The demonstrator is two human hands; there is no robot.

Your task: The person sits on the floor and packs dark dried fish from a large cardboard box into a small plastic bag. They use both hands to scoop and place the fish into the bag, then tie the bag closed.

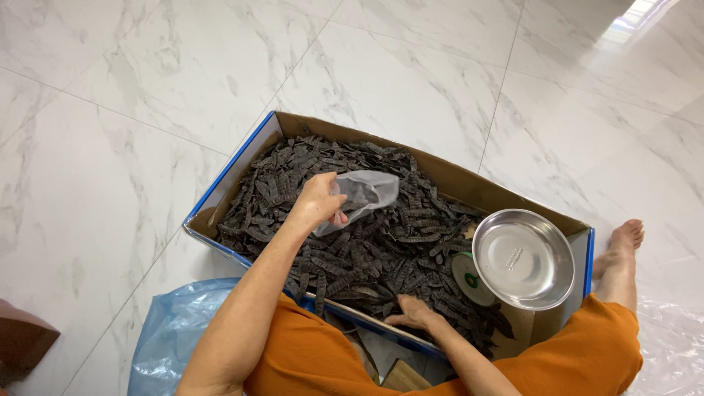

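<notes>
A cardboard box [440, 172] with blue outer sides lies on the floor, filled with a heap of dark dried pods [367, 242]. My left hand [320, 198] is raised over the heap and grips a small clear plastic bag [367, 192]. My right hand [412, 312] rests low on the pods at the near edge of the box, fingers down among them. Whether it grasps any pods cannot be seen.
A round steel bowl [523, 258] sits tilted in the box's right end, over a white round lid with green print [463, 277]. A blue plastic bag [172, 334] lies at the near left. My bare foot [623, 246] is right of the box. White marble floor surrounds everything.
</notes>
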